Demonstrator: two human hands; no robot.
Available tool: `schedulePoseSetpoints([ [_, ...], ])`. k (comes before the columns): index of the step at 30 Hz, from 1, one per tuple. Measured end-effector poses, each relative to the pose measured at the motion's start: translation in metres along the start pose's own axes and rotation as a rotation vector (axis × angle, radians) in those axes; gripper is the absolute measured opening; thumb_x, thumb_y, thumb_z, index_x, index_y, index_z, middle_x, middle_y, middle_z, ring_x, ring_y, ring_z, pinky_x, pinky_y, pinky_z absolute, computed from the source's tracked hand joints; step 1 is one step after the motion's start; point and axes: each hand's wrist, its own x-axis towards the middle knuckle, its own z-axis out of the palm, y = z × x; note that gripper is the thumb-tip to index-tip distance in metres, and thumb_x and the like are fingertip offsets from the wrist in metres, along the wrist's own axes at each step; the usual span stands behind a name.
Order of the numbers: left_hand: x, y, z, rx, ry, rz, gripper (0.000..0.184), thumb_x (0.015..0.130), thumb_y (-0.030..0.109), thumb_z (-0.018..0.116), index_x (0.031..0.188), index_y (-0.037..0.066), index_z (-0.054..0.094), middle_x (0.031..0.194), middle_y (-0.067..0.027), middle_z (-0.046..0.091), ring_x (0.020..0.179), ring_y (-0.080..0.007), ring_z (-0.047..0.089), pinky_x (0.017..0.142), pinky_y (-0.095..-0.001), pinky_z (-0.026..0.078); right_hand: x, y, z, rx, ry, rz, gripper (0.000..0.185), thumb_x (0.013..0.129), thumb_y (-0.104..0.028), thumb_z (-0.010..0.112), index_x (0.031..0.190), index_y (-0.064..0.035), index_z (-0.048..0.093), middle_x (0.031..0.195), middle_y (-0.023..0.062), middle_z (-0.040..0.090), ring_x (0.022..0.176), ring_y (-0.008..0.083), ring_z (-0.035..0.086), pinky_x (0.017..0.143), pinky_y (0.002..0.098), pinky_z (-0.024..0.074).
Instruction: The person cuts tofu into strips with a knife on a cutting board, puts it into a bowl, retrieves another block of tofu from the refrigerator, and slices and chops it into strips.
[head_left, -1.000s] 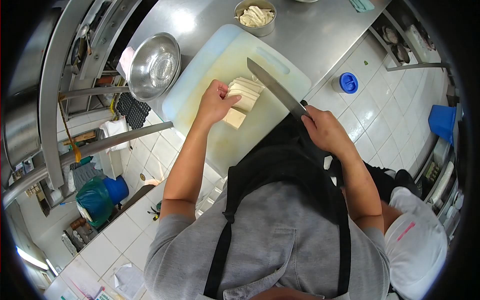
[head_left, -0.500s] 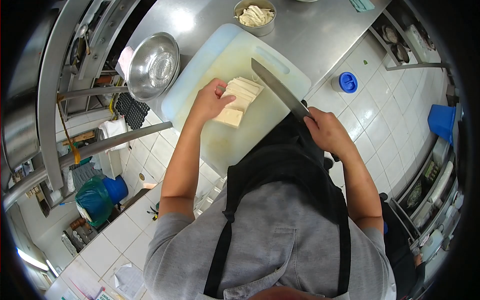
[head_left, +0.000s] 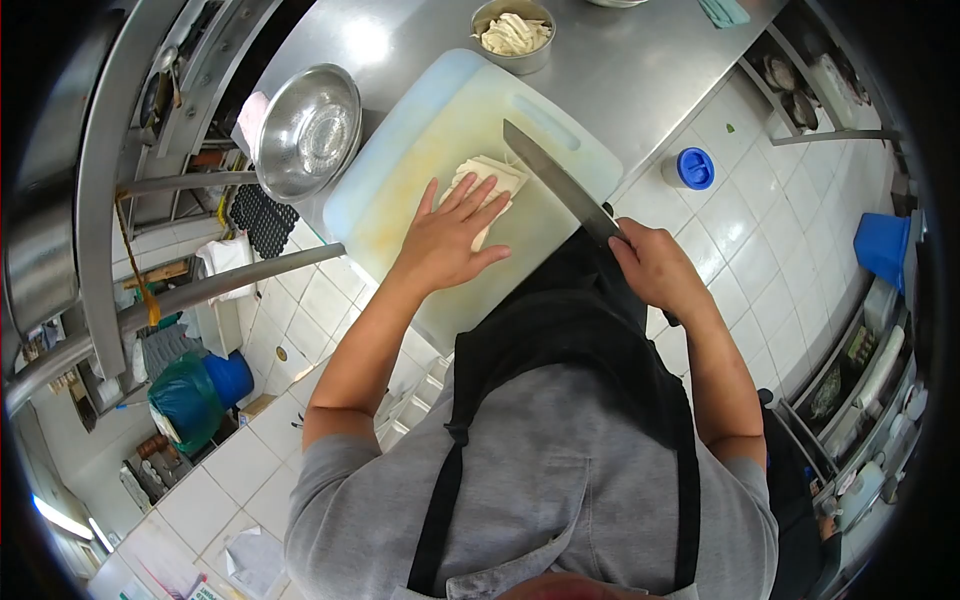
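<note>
My left hand (head_left: 448,238) lies flat with its fingers spread over a stack of pale slices (head_left: 506,177), which look like cheese or tofu. The hand covers most of the stack. Beneath it is a white and yellowish cutting board (head_left: 385,170). My right hand (head_left: 658,265) is wrapped round the handle of a large kitchen knife (head_left: 556,178). The blade points up and left across the right part of the board, apart from the slices.
A steel colander-like bowl (head_left: 308,130) sits left of the board on the steel table (head_left: 640,70). Behind the board stands a round metal tin (head_left: 520,62) holding pale strips. A blue-lidded container (head_left: 694,169) is to the right. A metal rail (head_left: 240,272) runs along the left.
My left hand has gone from gripping the slices at their side to lying spread on top of them. My right hand and the knife have hardly moved.
</note>
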Motion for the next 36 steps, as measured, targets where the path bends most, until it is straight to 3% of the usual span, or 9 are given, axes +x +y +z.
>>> schedulePoseSetpoints([
  [4, -0.001, 0.001, 0.002, -0.065, 0.081, -0.033, 0.076, 0.091, 0.051, 0.068, 0.154, 0.017, 0.043, 0.164, -0.0103, 0.033, 0.152, -0.03, 0.028, 0.122, -0.0524, 0.019, -0.003, -0.005, -0.002, -0.014, -0.002, 0.005, 0.019, 0.099, -0.02, 0.056, 0.1, -0.0013, 0.059, 0.077, 0.0269, 0.064, 0.076, 0.0488, 0.061, 0.068, 0.0542, 0.0471],
  [6, -0.011, 0.004, 0.009, -0.181, 0.458, -0.265, 0.087, 0.083, 0.048, 0.079, 0.15, 0.007, 0.041, 0.153, -0.0205, 0.044, 0.142, -0.0389, 0.038, 0.118, -0.0546, 0.026, -0.005, -0.005, -0.002, 0.017, 0.011, 0.001, 0.019, 0.099, -0.02, 0.057, 0.099, -0.0008, 0.059, 0.077, 0.0273, 0.064, 0.076, 0.0488, 0.061, 0.068, 0.0536, 0.0473],
  [9, -0.026, 0.027, 0.04, -0.331, 0.649, -0.437, 0.094, 0.075, 0.031, 0.088, 0.147, -0.002, 0.038, 0.142, -0.0259, 0.048, 0.135, -0.043, 0.042, 0.114, -0.05, 0.032, -0.008, -0.008, -0.005, 0.016, -0.015, 0.012, 0.019, 0.099, -0.02, 0.057, 0.099, -0.0005, 0.059, 0.078, 0.0278, 0.064, 0.076, 0.0486, 0.062, 0.068, 0.0529, 0.0474],
  [15, -0.023, 0.017, 0.068, -0.421, 0.668, -0.508, 0.079, 0.074, 0.018, 0.087, 0.136, -0.001, 0.042, 0.133, -0.023, 0.051, 0.127, -0.0408, 0.049, 0.109, -0.0456, 0.041, 0.002, -0.008, -0.011, -0.005, -0.087, -0.047, 0.02, 0.099, -0.02, 0.057, 0.098, -0.0002, 0.059, 0.077, 0.0283, 0.063, 0.076, 0.049, 0.061, 0.068, 0.0524, 0.0474],
  [19, -0.041, 0.006, 0.054, -0.525, 0.619, -0.544, 0.078, 0.072, 0.015, 0.089, 0.136, 0.0, 0.045, 0.134, -0.0224, 0.051, 0.126, -0.0392, 0.052, 0.108, -0.0424, 0.043, 0.01, -0.003, -0.017, -0.046, -0.111, -0.133, 0.02, 0.099, -0.019, 0.057, 0.098, 0.0005, 0.058, 0.076, 0.0284, 0.063, 0.075, 0.0493, 0.061, 0.067, 0.0522, 0.0472],
  [21, -0.043, -0.003, 0.057, -0.415, 0.594, -0.372, 0.076, 0.073, 0.015, 0.088, 0.135, 0.002, 0.047, 0.135, -0.0207, 0.052, 0.127, -0.0378, 0.053, 0.107, -0.0416, 0.044, 0.011, -0.003, -0.021, -0.025, -0.117, -0.165, 0.02, 0.099, -0.019, 0.057, 0.098, 0.0009, 0.058, 0.076, 0.0282, 0.063, 0.075, 0.0495, 0.061, 0.067, 0.0523, 0.0471],
  [31, -0.04, 0.023, 0.053, -0.525, 0.583, -0.563, 0.085, 0.069, 0.016, 0.091, 0.139, 0.003, 0.043, 0.138, -0.0206, 0.049, 0.128, -0.041, 0.051, 0.107, -0.0455, 0.045, 0.012, -0.001, -0.024, 0.0, -0.226, -0.29, 0.018, 0.099, -0.018, 0.056, 0.104, -0.0011, 0.059, 0.076, 0.0278, 0.064, 0.074, 0.0498, 0.062, 0.067, 0.0559, 0.0472],
  [34, -0.044, 0.033, 0.049, -0.334, 0.765, -0.479, 0.074, 0.074, 0.016, 0.086, 0.135, 0.002, 0.046, 0.137, -0.0189, 0.049, 0.125, -0.0419, 0.051, 0.108, -0.0472, 0.042, 0.009, -0.01, -0.013, -0.019, -0.292, -0.328, 0.019, 0.1, -0.017, 0.054, 0.109, -0.0004, 0.056, 0.076, 0.0281, 0.065, 0.075, 0.0496, 0.063, 0.069, 0.0572, 0.0488],
  [36, -0.052, 0.03, 0.05, -0.202, 0.851, -0.456, 0.054, 0.077, 0.013, 0.08, 0.124, 0.001, 0.055, 0.131, -0.0187, 0.053, 0.119, -0.0409, 0.052, 0.105, -0.0471, 0.041, 0.007, -0.022, -0.006, -0.008, -0.306, -0.326, 0.02, 0.1, -0.016, 0.053, 0.11, 0.0009, 0.055, 0.075, 0.0278, 0.065, 0.075, 0.0493, 0.063, 0.069, 0.0571, 0.0492],
])
